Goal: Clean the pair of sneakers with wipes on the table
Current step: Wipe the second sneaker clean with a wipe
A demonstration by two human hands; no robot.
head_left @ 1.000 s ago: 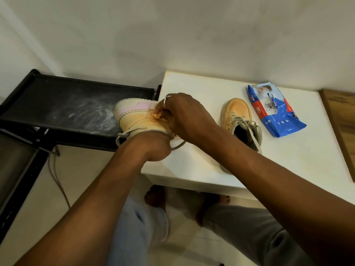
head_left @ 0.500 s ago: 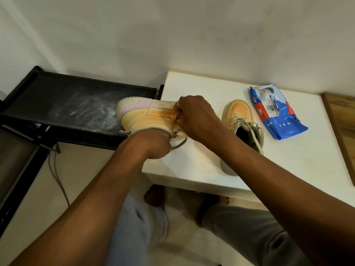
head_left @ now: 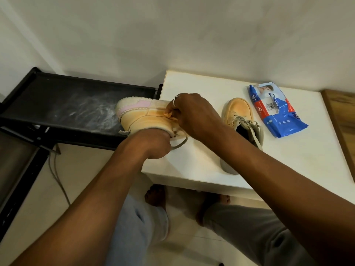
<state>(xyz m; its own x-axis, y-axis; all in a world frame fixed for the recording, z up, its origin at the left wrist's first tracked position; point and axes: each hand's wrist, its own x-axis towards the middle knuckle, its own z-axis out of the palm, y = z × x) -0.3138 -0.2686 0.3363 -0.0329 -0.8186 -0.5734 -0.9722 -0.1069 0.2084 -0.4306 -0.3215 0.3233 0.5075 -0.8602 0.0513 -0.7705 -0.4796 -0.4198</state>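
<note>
At the desk's (head_left: 201, 89) left edge we hold the first sneaker (head_left: 142, 120), toe out over the rack (head_left: 57, 96) on the left. Our left grip (head_left: 151, 143) holds it from the near side; our right grip (head_left: 194, 114) pinches a wipe (head_left: 168, 112) against it. Right of it the second sneaker (head_left: 238, 114) stands on the desk, heel toward the front edge. The pack of wipes (head_left: 278, 120) lies just right of that, toward the back right corner.

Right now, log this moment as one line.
left hand: holds sneaker | right hand: pinches wipe against it | second sneaker: on table | wipes pack: beside it
</note>
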